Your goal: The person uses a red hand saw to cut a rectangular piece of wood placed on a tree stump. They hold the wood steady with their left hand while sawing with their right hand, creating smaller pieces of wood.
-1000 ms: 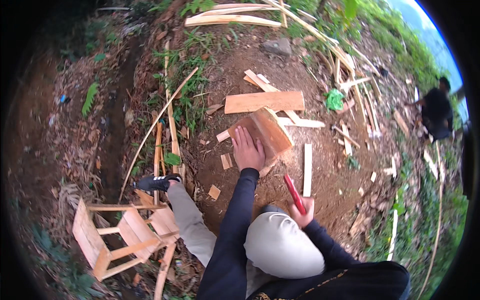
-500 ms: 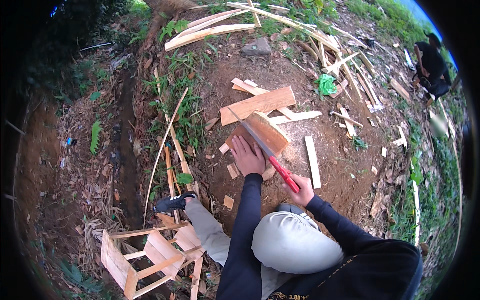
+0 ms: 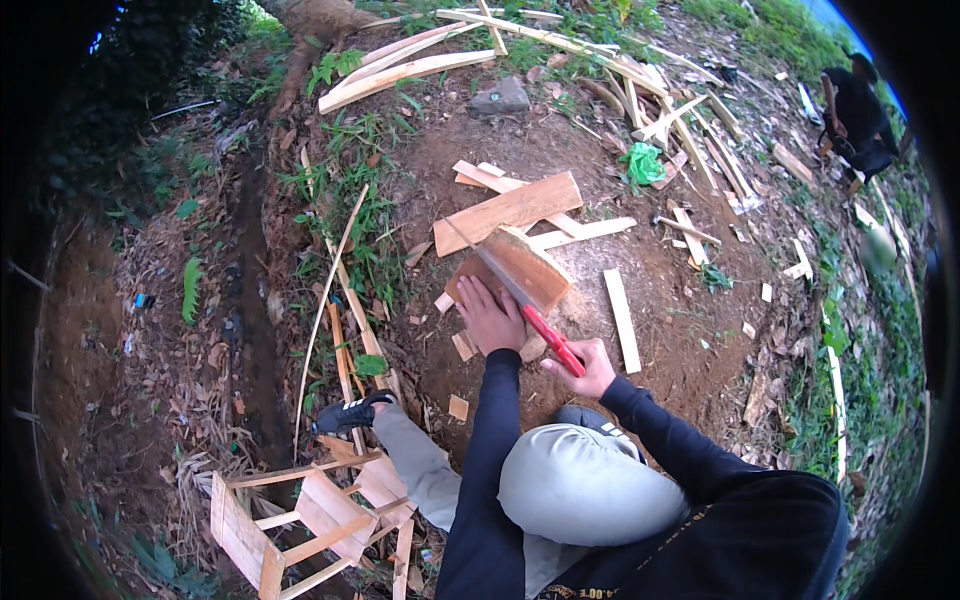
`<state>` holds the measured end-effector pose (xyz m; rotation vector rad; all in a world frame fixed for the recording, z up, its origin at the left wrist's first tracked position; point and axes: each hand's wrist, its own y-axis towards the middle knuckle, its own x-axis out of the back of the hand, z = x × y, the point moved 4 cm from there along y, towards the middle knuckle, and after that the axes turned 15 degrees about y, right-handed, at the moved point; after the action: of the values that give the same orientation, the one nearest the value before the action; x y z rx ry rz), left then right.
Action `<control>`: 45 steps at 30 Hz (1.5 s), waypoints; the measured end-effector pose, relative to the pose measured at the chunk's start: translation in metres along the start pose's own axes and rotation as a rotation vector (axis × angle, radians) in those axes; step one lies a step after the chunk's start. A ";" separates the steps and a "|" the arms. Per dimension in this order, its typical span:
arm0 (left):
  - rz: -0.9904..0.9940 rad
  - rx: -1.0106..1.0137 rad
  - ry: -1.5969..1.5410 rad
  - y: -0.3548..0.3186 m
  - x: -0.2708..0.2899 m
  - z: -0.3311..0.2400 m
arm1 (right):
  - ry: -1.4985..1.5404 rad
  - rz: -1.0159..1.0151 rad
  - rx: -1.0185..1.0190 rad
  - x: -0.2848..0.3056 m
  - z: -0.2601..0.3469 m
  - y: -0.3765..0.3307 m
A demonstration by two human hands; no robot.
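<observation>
My right hand (image 3: 583, 371) is closed round the red handle of a handsaw (image 3: 550, 338). The saw's thin blade slants up and left across a thick reddish-brown wooden block (image 3: 540, 275). My left hand (image 3: 491, 316) lies flat on the wood just left of the blade, fingers stretched out and pointing away from me. Beyond the block a wide plank (image 3: 515, 212) rests across narrower strips. Pale sawdust (image 3: 592, 290) covers the soil at the block's right side. The blade hides part of the wood beneath it, so how deep it sits is hard to see.
A pale wooden strip (image 3: 621, 320) lies right of the block. Farther right are a hammer (image 3: 688, 231) and a green plastic bag (image 3: 643, 163). Long timber strips (image 3: 400, 80) lie at the back. A wooden frame (image 3: 322, 510) stands lower left. Another person (image 3: 858, 120) is far right.
My right hand has moved a little up and left, pushing the saw farther along the block. My left hand keeps its place on the wood. The whole view has shifted slightly.
</observation>
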<state>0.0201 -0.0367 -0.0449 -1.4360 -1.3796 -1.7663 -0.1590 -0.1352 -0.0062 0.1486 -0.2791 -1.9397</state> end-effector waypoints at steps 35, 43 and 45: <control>-0.017 0.042 -0.055 0.002 0.002 0.006 | -0.058 0.055 -0.059 0.014 -0.026 -0.018; 0.002 0.056 -0.029 0.002 0.005 0.018 | 0.152 0.017 -0.115 0.018 -0.004 -0.037; -0.002 0.088 -0.023 0.002 0.006 0.007 | 0.158 -0.005 -0.155 0.017 -0.029 -0.024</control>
<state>0.0224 -0.0298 -0.0386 -1.4135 -1.4522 -1.6734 -0.1798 -0.1457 -0.0403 0.1989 -0.0238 -1.9336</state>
